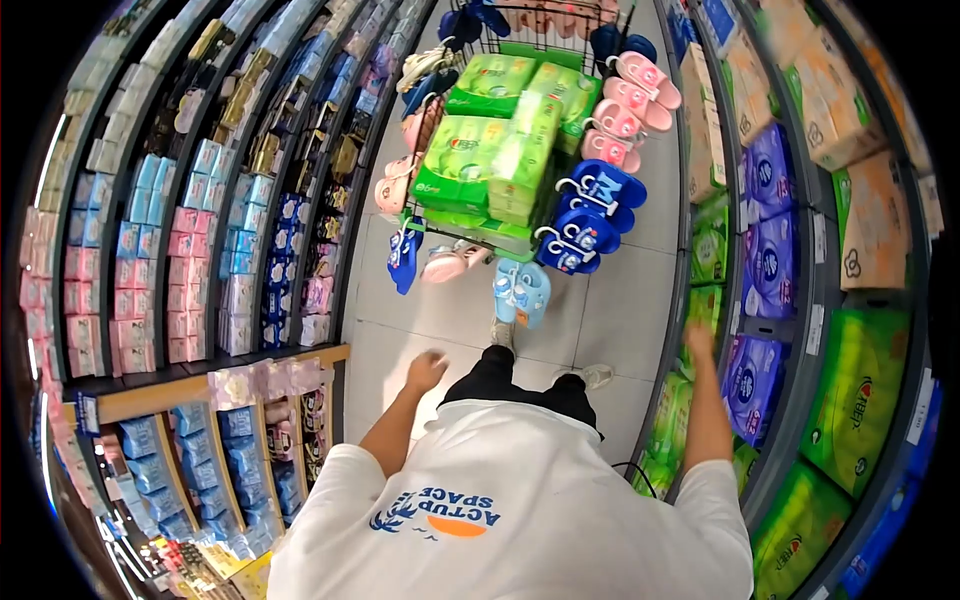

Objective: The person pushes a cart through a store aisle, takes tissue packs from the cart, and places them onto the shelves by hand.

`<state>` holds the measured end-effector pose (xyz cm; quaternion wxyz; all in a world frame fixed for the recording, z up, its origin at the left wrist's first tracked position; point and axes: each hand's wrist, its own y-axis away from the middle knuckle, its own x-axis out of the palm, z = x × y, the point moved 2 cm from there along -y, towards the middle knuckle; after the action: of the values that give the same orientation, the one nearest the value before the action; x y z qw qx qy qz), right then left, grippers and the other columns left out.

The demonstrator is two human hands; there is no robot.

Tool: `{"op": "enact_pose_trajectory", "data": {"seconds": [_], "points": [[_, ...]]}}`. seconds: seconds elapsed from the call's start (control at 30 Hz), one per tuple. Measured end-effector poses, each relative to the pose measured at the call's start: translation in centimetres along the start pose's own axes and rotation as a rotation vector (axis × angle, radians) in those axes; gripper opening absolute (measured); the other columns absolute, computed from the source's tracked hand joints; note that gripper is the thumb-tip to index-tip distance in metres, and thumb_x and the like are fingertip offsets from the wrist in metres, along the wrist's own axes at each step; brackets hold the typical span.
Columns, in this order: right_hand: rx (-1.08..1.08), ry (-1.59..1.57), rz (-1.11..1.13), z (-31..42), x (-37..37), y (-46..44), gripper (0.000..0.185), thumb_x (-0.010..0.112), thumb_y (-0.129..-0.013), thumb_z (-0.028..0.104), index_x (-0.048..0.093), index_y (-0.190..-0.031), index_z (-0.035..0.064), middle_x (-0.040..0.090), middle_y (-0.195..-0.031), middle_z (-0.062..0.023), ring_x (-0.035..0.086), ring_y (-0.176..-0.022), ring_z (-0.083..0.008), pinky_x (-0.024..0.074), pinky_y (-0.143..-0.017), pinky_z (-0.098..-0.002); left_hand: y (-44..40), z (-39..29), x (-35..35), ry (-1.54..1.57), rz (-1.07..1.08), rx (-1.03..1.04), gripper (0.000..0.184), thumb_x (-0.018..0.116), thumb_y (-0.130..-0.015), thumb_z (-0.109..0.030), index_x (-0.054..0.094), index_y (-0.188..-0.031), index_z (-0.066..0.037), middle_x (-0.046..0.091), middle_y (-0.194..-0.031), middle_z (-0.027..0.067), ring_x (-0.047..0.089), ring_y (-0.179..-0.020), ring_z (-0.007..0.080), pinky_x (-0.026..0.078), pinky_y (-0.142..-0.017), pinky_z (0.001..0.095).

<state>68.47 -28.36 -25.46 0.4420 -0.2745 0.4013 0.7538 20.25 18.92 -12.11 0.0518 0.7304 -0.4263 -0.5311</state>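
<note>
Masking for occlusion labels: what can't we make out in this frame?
All in the head view:
Right hand: blurred; can't tell if it touches the green shelf packs.
Cart floor: hidden by the stacked green packs.
Cart's far end: cut off by the picture's top edge.
Shelf labels: print too small to read.
</note>
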Motion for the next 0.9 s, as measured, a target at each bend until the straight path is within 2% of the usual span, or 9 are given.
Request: {"op": "enact_pose_trajectory", "data": {"seconds": [0.07, 0.13, 0.27, 0.33, 0.43, 0.53, 0.67, 0.77, 0.9], "points": [[0.127, -0.664, -0.041, 12.1, -3.8, -4.0, 0.023, 0.057, -0.091, 0.024, 0.065, -0.098, 0.0028, 0.065, -0.079, -0.0063, 0.061, -0.064, -0.0146, 0.0473, -0.055, -0.0268, -5.3, -6.2, -2.9, 0.167, -0.017, 0.082, 0.035, 0.066, -0.080, -0.023, 0.065, -0.107, -0.002, 0.063, -0.112, 0.0205, 0.060, -0.106, 0.0340, 0.047, -0.093, 0.0400], [0.037, -0.803, -0.074, 22.4, -5.0, -5.2, 0.023, 0.057, -0.092, 0.023, 0.065, -0.103, 0.0034, 0.067, -0.083, -0.0066, 0.063, -0.068, -0.0125, 0.0487, -0.059, -0.0246, -10.7, -9.2, -5.7, 0.140, -0.136, 0.260, 0.034, 0.065, -0.078, -0.020, 0.064, -0.106, -0.001, 0.064, -0.108, 0.0205, 0.058, -0.107, 0.0359, 0.046, -0.093, 0.0403], [-0.253, -0.627, -0.027, 37.4, 1.4, -1.7, 0.021, 0.059, -0.091, 0.021, 0.065, -0.099, 0.0034, 0.070, -0.085, -0.0079, 0.062, -0.068, -0.0123, 0.0479, -0.057, -0.0256, -18.6, -11.8, -11.2, -0.026, -0.207, 0.401, 0.043, 0.065, -0.076, -0.017, 0.058, -0.115, -0.002, 0.058, -0.117, 0.0208, 0.055, -0.110, 0.0372, 0.045, -0.094, 0.0409], [-0.247, -0.368, 0.016, 42.3, 6.8, 2.3, 0.018, 0.060, -0.089, 0.019, 0.067, -0.096, 0.0041, 0.069, -0.083, -0.0090, 0.063, -0.069, -0.0142, 0.0487, -0.058, -0.0280, -21.1, -11.4, -12.3, -0.093, -0.214, 0.430, 0.047, 0.065, -0.076, -0.017, 0.055, -0.120, -0.002, 0.056, -0.121, 0.0201, 0.054, -0.112, 0.0365, 0.045, -0.095, 0.0406], [-0.380, -0.030, 0.063, 44.0, 14.3, 6.2, 0.044, 0.068, -0.076, 0.018, 0.061, -0.116, 0.0011, 0.062, -0.115, -0.0189, 0.058, -0.109, -0.0324, 0.0450, -0.095, -0.0405, -23.8, -9.4, -13.1, -0.309, 0.022, 0.314, 0.061, 0.065, -0.076, -0.021, 0.046, -0.132, -0.006, 0.045, -0.137, 0.0147, 0.037, -0.132, 0.0301, 0.036, -0.105, 0.0466], [-0.508, 0.207, 0.106, 44.8, 16.7, 9.2, 0.060, 0.069, -0.075, 0.021, 0.051, -0.127, -0.0026, 0.055, -0.127, -0.0225, 0.050, -0.120, -0.0343, 0.0389, -0.103, -0.0414, -23.8, -7.9, -13.1, -0.375, -0.024, 0.415, 0.060, 0.067, -0.073, -0.017, 0.047, -0.129, -0.006, 0.046, -0.133, 0.0170, 0.039, -0.129, 0.0302, 0.036, -0.103, 0.0517], [-0.447, 0.269, 0.238, 44.6, 16.1, 7.7, 0.068, 0.070, -0.075, 0.022, 0.045, -0.132, -0.0046, 0.050, -0.132, -0.0246, 0.047, -0.123, -0.0364, 0.0363, -0.106, -0.0397, -22.2, -8.0, -12.4, -0.332, -0.103, 0.408, 0.066, 0.069, -0.068, -0.019, 0.047, -0.129, -0.006, 0.044, -0.132, 0.0157, 0.033, -0.132, 0.0331, 0.034, -0.103, 0.0556], [-0.287, 0.222, 0.460, 44.1, 16.1, 6.3, 0.070, 0.071, -0.074, 0.022, 0.044, -0.133, -0.0035, 0.048, -0.134, -0.0241, 0.044, -0.126, -0.0384, 0.0361, -0.106, -0.0396, -21.8, -7.8, -12.1, -0.321, -0.101, 0.457, 0.069, 0.070, -0.064, -0.018, 0.047, -0.128, -0.004, 0.044, -0.130, 0.0176, 0.034, -0.130, 0.0350, 0.034, -0.103, 0.0501], [-0.285, 0.253, 0.333, 43.6, 15.9, 8.2, 0.065, 0.071, -0.074, 0.021, 0.048, -0.129, -0.0024, 0.051, -0.131, -0.0224, 0.046, -0.124, -0.0370, 0.0376, -0.104, -0.0401, -20.8, -7.8, -11.7, -0.372, -0.010, 0.490, 0.080, 0.071, -0.066, -0.030, 0.041, -0.134, -0.002, 0.037, -0.140, 0.0210, 0.028, -0.135, 0.0365, 0.024, -0.110, 0.0445]]}}
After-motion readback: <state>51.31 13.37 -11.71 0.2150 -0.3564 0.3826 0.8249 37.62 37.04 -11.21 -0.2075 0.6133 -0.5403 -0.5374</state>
